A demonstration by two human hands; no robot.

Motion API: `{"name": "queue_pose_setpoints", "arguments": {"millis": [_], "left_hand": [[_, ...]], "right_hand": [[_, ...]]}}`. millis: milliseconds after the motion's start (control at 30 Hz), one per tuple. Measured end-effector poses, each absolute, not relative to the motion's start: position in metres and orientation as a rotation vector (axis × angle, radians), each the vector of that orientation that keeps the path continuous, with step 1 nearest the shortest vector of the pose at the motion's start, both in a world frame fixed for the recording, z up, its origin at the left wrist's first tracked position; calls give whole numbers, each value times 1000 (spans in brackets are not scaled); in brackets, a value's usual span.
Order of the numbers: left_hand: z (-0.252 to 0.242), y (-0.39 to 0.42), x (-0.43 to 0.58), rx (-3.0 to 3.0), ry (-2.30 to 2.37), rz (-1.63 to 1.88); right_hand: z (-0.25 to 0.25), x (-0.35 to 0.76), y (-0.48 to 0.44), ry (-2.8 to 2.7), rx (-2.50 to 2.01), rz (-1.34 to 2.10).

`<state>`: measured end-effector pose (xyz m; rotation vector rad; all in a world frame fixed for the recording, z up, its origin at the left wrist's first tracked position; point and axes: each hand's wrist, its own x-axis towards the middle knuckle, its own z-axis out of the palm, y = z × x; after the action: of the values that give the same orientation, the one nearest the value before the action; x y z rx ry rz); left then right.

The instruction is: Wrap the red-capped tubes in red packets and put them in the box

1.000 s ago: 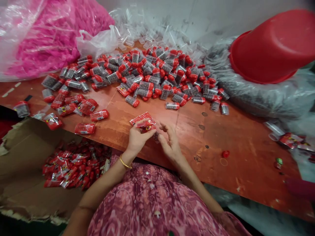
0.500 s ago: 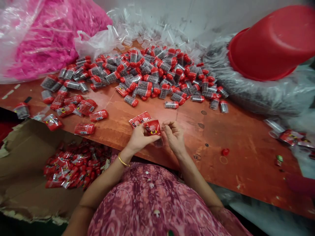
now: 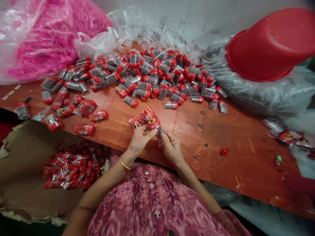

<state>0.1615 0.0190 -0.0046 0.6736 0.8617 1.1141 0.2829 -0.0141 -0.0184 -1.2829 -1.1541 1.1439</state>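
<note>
My left hand (image 3: 140,141) pinches a red printed plastic wrapper (image 3: 151,118) by its near edge, above the table's front edge. Fingers of my right hand (image 3: 171,147) close round a small clear container with dark contents (image 3: 159,132), which meets the lower end of that wrapper. My fingers cover most of the container, and I cannot see how far it sits inside. Just behind my left hand, flat red wrappers (image 3: 135,122) lie on the wooden table (image 3: 187,131).
A heap of red-capped clear containers (image 3: 147,78) spreads across the back. Wrapped red containers (image 3: 85,128) lie at left, above a cardboard box (image 3: 19,170) holding many more. A red bucket (image 3: 270,46) rests upside down on a plastic bag (image 3: 261,95). A red cap (image 3: 224,152) lies at right.
The red wrapper has turned and now stands out beyond my left fingers. My right hand has come down and inward, and the dark-filled container now shows between both hands.
</note>
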Motion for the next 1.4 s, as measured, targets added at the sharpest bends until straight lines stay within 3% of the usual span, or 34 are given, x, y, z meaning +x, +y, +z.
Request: {"name": "queue_pose_setpoints", "arguments": {"millis": [600, 833, 1200, 1400], "left_hand": [[5, 19, 159, 623, 951, 1107], [4, 18, 162, 769, 973, 963], [-6, 15, 165, 720, 940, 1075], [-3, 9, 163, 637, 965, 1204]], "right_hand": [[-15, 283, -21, -1524, -1347, 882], [-20, 280, -22, -1415, -1258, 976], [-21, 278, -13, -1175, -1295, 1100], [-13, 273, -6, -1331, -1240, 1170]]}}
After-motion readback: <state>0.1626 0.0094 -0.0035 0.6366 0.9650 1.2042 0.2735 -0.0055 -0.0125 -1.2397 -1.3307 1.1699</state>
